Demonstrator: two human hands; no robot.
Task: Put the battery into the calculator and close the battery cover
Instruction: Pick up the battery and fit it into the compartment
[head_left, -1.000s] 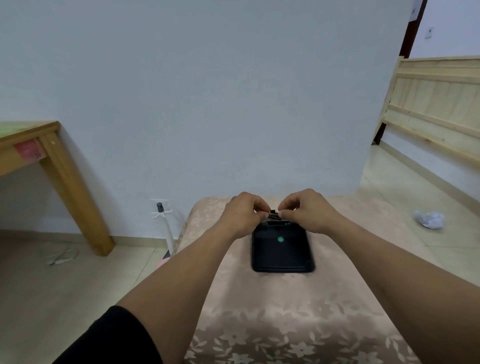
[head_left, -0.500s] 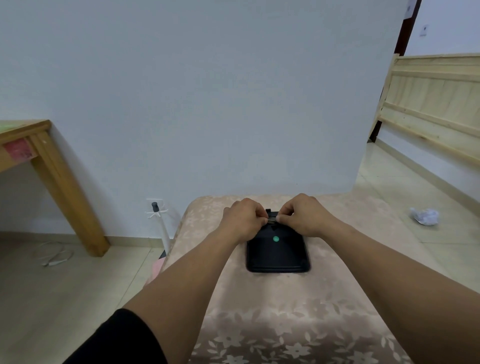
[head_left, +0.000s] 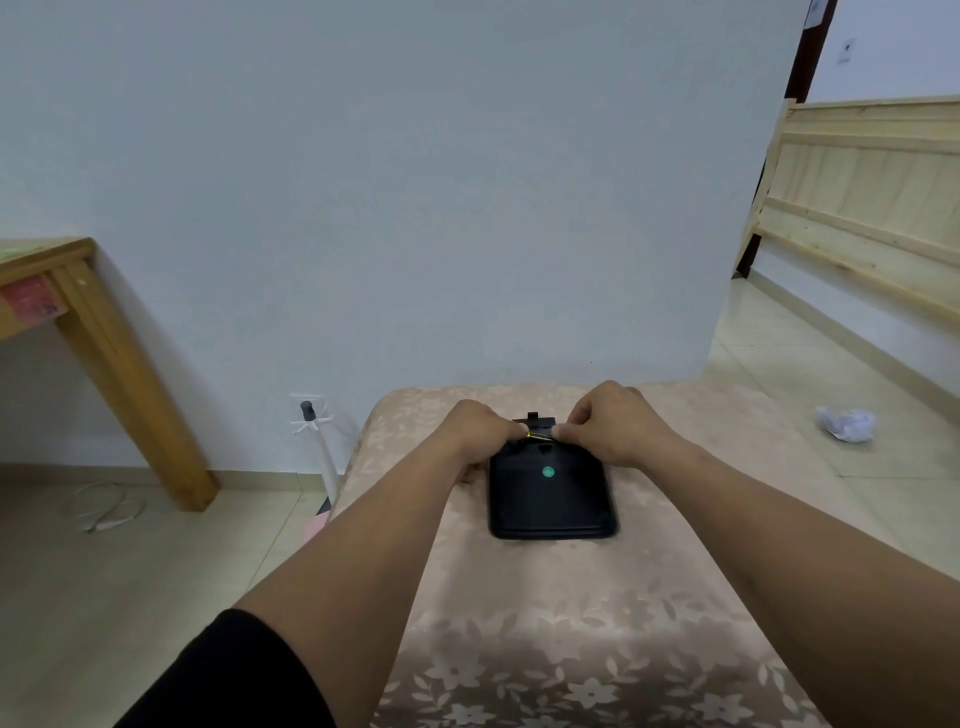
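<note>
Pale wall (head_left: 415, 182) backs a padded surface under a beige flowered cloth (head_left: 545, 623), with a wooden table (head_left: 78, 312) off to the left. On that cloth the black calculator (head_left: 550, 493) lies back-up, a green dot on it, and a small black piece, maybe the cover (head_left: 534, 419), sits just past its far edge. At that edge the left hand (head_left: 478, 431) and the right hand (head_left: 613, 431), fingers curled, pinch the 2 ends of a thin battery (head_left: 540, 437) between them; crumpled paper (head_left: 847, 423) lies on the floor at right.
</note>
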